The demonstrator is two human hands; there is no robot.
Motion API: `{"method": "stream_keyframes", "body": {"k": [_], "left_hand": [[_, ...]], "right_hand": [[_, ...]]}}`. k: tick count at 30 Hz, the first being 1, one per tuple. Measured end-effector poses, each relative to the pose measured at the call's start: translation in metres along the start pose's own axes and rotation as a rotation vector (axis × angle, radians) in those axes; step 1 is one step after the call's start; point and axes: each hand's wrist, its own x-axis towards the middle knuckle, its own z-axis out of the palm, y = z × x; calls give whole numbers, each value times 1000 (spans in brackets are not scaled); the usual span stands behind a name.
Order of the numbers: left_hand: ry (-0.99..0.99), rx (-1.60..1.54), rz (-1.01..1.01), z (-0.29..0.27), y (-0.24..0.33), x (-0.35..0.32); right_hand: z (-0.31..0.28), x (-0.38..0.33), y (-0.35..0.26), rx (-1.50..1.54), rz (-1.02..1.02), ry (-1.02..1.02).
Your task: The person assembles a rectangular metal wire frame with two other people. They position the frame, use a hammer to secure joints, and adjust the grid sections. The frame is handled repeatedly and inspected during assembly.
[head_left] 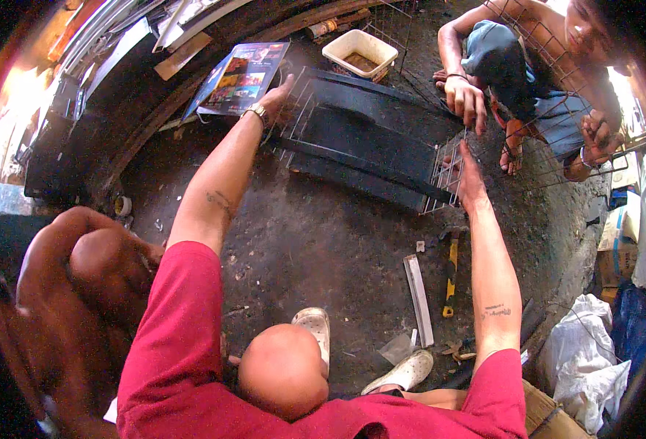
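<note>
A black rack with dark long panels and wire grid ends spans the space between my two hands, tilted down to the right. My left hand, with a watch at the wrist, holds the wire grid at its left end; part of the fingers is hidden. At the opposite end, my right hand bears on the other wire grid, some fingertips showing beside the bars. Whether the rack's underside touches the floor, I cannot tell. Close to my right hand is a co-worker's hand, fingers pointing down.
Behind the rack stands a white tub; a printed colour sheet lies left of it. A yellow-and-black tool and a metal strip lie on the floor. Another person crouches at left. White bags sit at right.
</note>
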Motion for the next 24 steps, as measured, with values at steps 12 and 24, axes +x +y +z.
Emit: {"method": "stream_keyframes", "body": {"k": [12,24], "left_hand": [[-212,-118,-252,15,15,-10],[-21,70,-132,24,20,-13]], "right_hand": [[1,21,10,76,-3,22],[4,30,12,24,107,61]]}}
